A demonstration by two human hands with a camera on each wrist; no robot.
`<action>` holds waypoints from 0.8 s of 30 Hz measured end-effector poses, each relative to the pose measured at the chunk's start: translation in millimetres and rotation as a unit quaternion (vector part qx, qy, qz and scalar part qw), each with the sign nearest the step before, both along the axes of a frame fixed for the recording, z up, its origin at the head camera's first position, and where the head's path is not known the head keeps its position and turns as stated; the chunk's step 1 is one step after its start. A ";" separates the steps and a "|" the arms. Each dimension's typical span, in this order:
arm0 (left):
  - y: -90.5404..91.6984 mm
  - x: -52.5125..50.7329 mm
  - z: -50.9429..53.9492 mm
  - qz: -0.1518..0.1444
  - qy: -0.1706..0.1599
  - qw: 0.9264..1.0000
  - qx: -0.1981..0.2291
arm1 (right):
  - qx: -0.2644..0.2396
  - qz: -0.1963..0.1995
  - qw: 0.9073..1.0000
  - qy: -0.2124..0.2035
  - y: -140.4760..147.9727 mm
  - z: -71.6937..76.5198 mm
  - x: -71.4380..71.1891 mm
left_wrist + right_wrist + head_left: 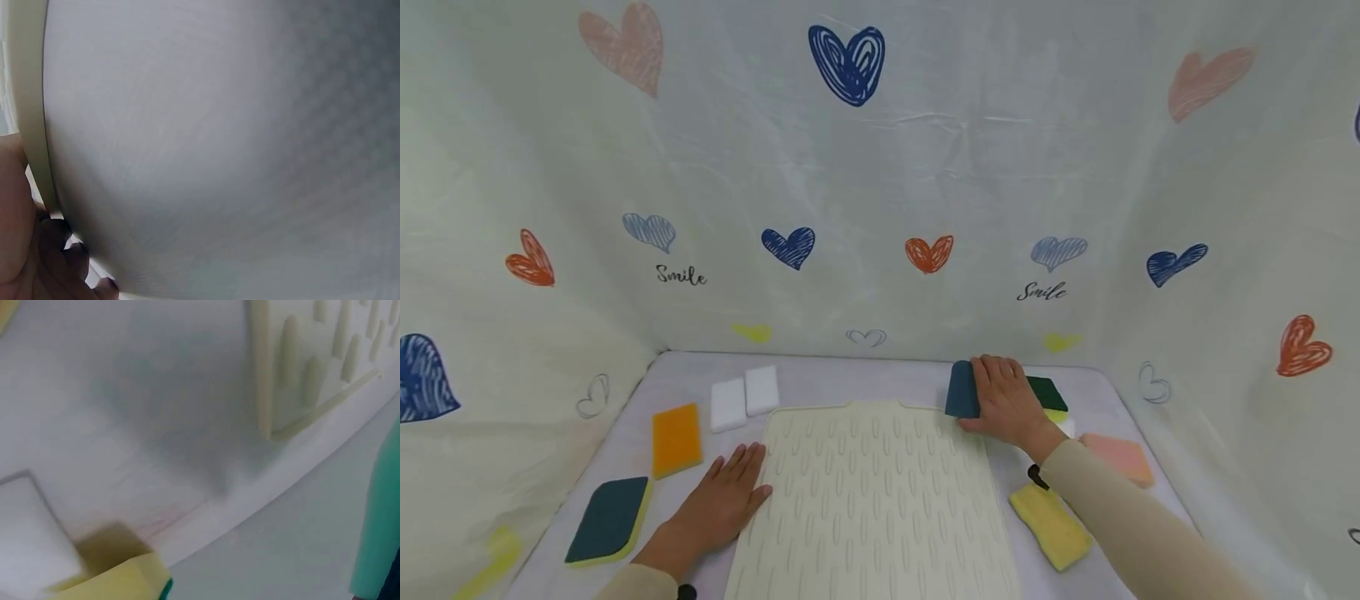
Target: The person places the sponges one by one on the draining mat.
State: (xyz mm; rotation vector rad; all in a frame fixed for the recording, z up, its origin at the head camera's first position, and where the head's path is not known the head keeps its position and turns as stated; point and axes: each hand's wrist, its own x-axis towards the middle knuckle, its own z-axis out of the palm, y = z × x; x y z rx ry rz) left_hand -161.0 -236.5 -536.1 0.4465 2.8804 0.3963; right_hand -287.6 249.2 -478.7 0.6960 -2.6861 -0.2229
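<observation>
A cream board [880, 492] with rows of raised oval ridges lies in the middle of the table. My left hand [722, 492] rests at its left edge, fingers stretched out, thumb touching the rim. Only part of that hand [53, 262] shows at the lower left of the left wrist view. With my right hand [1003, 396] I grip a dark blue-green sponge [961, 390] at the board's far right corner. The sponge [378, 512] looks teal at the right edge of the right wrist view, where the gripping fingers are mostly hidden.
On the left are an orange sponge [676, 440], a dark green and yellow sponge [608, 521] and two white pads [728, 405]. A green scouring sponge [1047, 393], a pink sponge [1117, 458] and a yellow sponge [1051, 527] lie right. A heart-printed curtain [865, 167] surrounds the table.
</observation>
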 end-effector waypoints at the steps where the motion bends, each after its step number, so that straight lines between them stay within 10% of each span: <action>1: -0.7 0.4 -1.0 0.002 0.000 1.000 0.000 | 0.001 0.001 1.000 0.000 -6.3 -0.2 1.1; 24: 2.5 4.3 7.8 0.012 -0.005 1.000 0.002 | 0.005 0.082 0.997 -0.001 -131.1 -19.6 26.8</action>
